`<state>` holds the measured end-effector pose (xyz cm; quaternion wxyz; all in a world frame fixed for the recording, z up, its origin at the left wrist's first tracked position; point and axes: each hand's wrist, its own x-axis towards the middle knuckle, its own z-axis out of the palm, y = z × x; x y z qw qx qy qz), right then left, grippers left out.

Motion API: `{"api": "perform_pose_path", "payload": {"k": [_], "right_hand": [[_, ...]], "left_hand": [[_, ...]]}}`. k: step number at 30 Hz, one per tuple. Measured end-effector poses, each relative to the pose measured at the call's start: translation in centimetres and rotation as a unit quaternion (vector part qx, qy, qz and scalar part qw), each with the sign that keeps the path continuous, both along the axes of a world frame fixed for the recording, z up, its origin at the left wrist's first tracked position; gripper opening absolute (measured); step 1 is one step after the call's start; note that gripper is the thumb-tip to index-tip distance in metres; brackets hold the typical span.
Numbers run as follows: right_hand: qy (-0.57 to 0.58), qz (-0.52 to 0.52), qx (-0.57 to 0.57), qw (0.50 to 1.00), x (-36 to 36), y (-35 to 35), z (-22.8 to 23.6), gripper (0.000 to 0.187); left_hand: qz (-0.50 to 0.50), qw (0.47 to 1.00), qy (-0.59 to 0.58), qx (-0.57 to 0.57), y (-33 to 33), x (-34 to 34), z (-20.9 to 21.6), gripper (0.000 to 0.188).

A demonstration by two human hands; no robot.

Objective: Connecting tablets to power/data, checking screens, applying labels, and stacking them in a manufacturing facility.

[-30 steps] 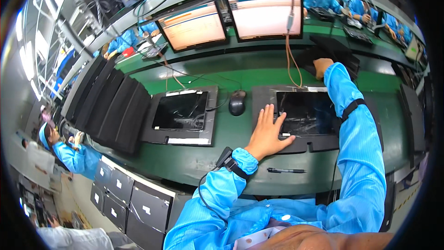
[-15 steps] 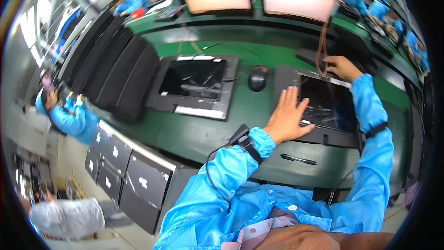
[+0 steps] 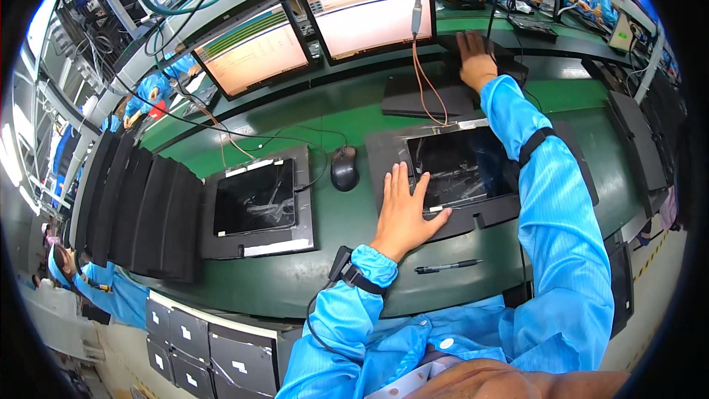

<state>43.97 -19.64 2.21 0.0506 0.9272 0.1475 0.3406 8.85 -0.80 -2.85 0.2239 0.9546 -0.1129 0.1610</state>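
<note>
My left hand (image 3: 406, 214) lies with fingers spread on the near left part of a dark foam-like frame (image 3: 388, 140). In that frame sits a black glossy screen panel (image 3: 458, 166), with crumpled clear film on it. My right hand (image 3: 478, 63) is stretched out to the back, palm down, its slightly blurred fingers over a dark flat object (image 3: 509, 69). A pinkish cable (image 3: 428, 92) hangs from a connector to the panel's far edge. Left of it, beyond the black mouse (image 3: 344, 168), a second screen panel (image 3: 255, 196) rests in another dark frame (image 3: 304, 207).
A black pen (image 3: 448, 267) lies near the table's front edge. Two monitors (image 3: 369, 18) stand at the back. Upright dark slabs (image 3: 140, 207) crowd the left end, and another slab (image 3: 636, 140) leans at the right. Co-workers in blue sit beyond.
My right hand has left the cable at the panel's far edge and reached farther back to the dark object. My left hand stays on the frame. The view has turned.
</note>
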Motion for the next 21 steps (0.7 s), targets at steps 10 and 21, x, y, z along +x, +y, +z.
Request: {"api": "perform_pose_path", "payload": {"k": [10, 21], "right_hand": [[0.072, 0.235, -0.038, 0.969, -4.6, 2.3, 0.5, 0.043], [-0.11, 0.057, -0.096, 0.988, -0.8, 4.1, 2.4, 0.014]], "left_hand": [[0.008, 1.0, -0.005, -0.015, 0.5, -0.2, -0.1, 0.082], [0.001, 1.0, -0.007, -0.017, 0.0, 0.3, 0.0, 0.082]]}}
